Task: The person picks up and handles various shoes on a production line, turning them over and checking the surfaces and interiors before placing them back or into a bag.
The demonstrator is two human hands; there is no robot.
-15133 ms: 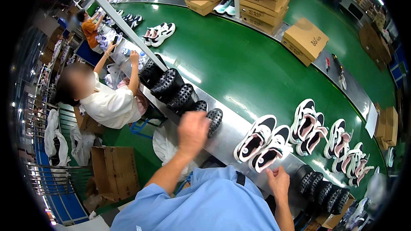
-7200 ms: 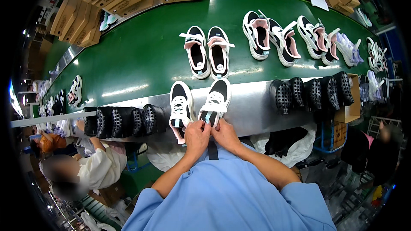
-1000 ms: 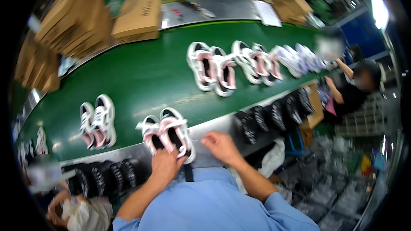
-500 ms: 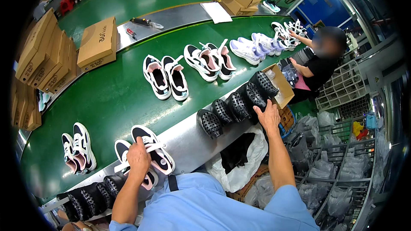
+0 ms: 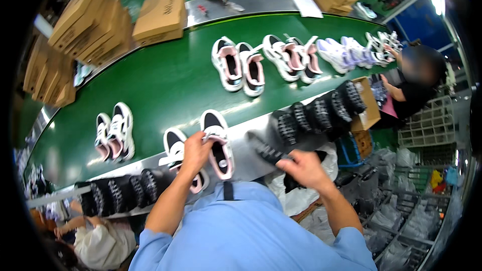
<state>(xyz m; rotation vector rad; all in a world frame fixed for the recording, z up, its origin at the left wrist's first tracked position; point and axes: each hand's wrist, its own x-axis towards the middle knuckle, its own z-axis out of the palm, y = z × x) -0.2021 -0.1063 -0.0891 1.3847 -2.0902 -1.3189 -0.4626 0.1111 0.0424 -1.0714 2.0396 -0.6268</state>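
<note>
Between my thumb and fingers, my left hand (image 5: pixel 197 151) pinches the lace area of a black-and-white sneaker (image 5: pixel 224 158) with a pink lining, which sits at the belt's near edge. Its mate, another sneaker (image 5: pixel 174 140), lies just left, partly behind my wrist. My right hand (image 5: pixel 305 169) is closed on the rear end of a black perforated plastic shoe insert (image 5: pixel 265 149), slightly blurred, its front pointing toward the sneaker. Beyond that hand, a row of similar black inserts (image 5: pixel 321 113) stands on the metal ledge (image 5: pixel 246 163).
More sneaker pairs stand on the green belt (image 5: pixel 165 80), some white and lilac. Further inserts (image 5: pixel 118 195) line the ledge at left. Brown shoeboxes (image 5: pixel 159 17) are stacked beyond. A co-worker (image 5: pixel 416 80) sits at right, another person (image 5: pixel 103 243) at lower left. A white bag (image 5: pixel 301 195) hangs below.
My right hand has lifted a black shoe insert from the row and brought it left toward the sneaker. My left hand now pinches the sneaker's lace area. The whole view has shifted.
</note>
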